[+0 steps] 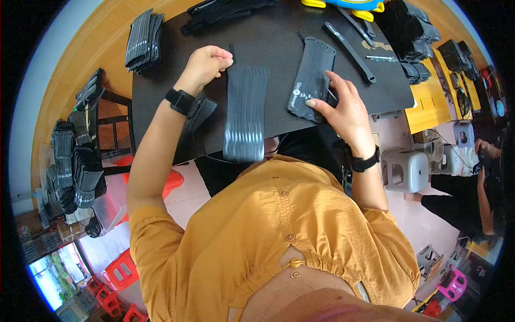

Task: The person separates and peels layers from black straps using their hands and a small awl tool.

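Note:
My left hand (pixel 206 67) is closed in a pinch on a thin black strip (pixel 232 52) at the upper corner of a bundle of flat black straps (pixel 245 110). That bundle is smeared by motion, with light marks across its near end, which reaches past the table edge. My right hand (pixel 346 104) has its thumb on the printed near end of a second bundle of black straps (pixel 314 67), its fingers along the right edge. White lettering shows on this bundle, and a short black tie end sticks out at its far left corner.
On the dark table (pixel 188 45) lie a loose black strap (pixel 351 53), another stack of straps (pixel 145 43) and a blue-yellow object (pixel 346 4). More stacks (pixel 86 174) sit at the left. Another person (pixel 472 198) is at the right, beside a grey stool (pixel 406 169).

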The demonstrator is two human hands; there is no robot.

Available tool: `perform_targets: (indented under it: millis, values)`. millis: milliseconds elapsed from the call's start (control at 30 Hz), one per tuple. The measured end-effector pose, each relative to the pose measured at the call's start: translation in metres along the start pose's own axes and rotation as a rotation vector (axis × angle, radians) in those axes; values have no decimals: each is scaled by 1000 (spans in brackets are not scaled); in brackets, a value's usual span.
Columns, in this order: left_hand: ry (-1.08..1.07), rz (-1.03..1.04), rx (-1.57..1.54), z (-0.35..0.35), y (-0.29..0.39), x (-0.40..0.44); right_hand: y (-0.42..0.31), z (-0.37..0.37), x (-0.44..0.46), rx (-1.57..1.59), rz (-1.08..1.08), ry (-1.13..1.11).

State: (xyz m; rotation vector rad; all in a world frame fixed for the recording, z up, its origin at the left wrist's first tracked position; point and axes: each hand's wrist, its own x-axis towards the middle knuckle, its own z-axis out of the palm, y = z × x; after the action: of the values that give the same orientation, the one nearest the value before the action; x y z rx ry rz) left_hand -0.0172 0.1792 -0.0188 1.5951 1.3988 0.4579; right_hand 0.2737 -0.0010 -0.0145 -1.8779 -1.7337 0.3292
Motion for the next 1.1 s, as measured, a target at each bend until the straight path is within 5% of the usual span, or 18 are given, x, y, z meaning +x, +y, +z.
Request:
perform_targets:
  millis: [133, 200, 300, 367, 500, 567, 733, 900, 967, 1033, 1100]
  values:
    - [117, 88, -110, 8, -1, -17, 2, 2, 7, 20, 10, 8]
    - [343, 490, 341, 18, 6, -36, 7, 2, 10, 42, 34, 25]
    - [88, 727, 442, 41, 30, -90, 14, 2, 10, -6, -16, 23]
    - [200, 877, 631, 58, 20, -111, 15, 2, 10, 34, -3, 11]
    - [187, 668, 670, 54, 14, -118, 7, 6, 20, 52, 54, 53]
    - [-2, 472, 425, 50, 10, -114, 1, 6, 28, 190, 152, -48]
    - [154, 541, 379, 1, 25, -105, -3, 2, 33, 215, 134, -154]
    - [237, 183, 542, -54, 16, -68, 11, -2, 30, 95, 34, -56]
    - [410, 360, 864, -49, 0, -53, 14, -7, 30, 134, 71, -80]
    - [351, 677, 907, -25, 19, -52, 16, -7, 29, 119, 98, -83]
    - [109, 748, 831, 4, 43, -44, 20, -4, 30, 137, 81, -70]
